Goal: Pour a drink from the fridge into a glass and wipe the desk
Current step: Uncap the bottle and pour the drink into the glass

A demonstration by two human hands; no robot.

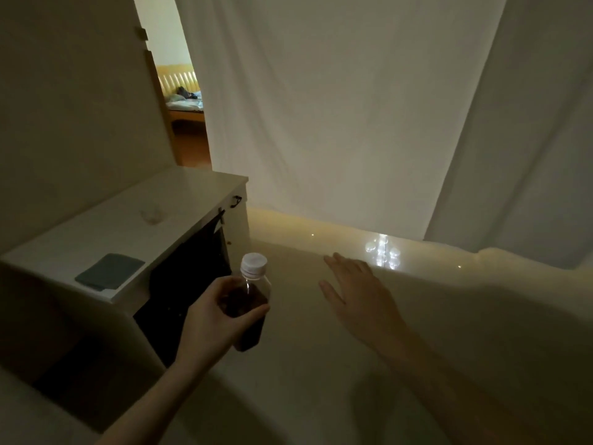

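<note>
My left hand (213, 319) is shut on a clear plastic bottle (252, 281) of dark drink with a white cap, held upright in front of me. My right hand (356, 290) hovers to the right of the bottle, fingers spread and holding nothing. On the white desk (179, 200) to the left stands a small clear glass (151, 215) near the middle. A folded grey cloth (109, 271) lies at the desk's near end. The bottle is below and to the right of the desk top, apart from the glass.
A dark opening (189, 281) shows under the desk top. Glossy pale floor (417, 348) stretches to the right. White curtains (353, 107) hang behind. A doorway (183, 101) at the back left leads to a room with a bed.
</note>
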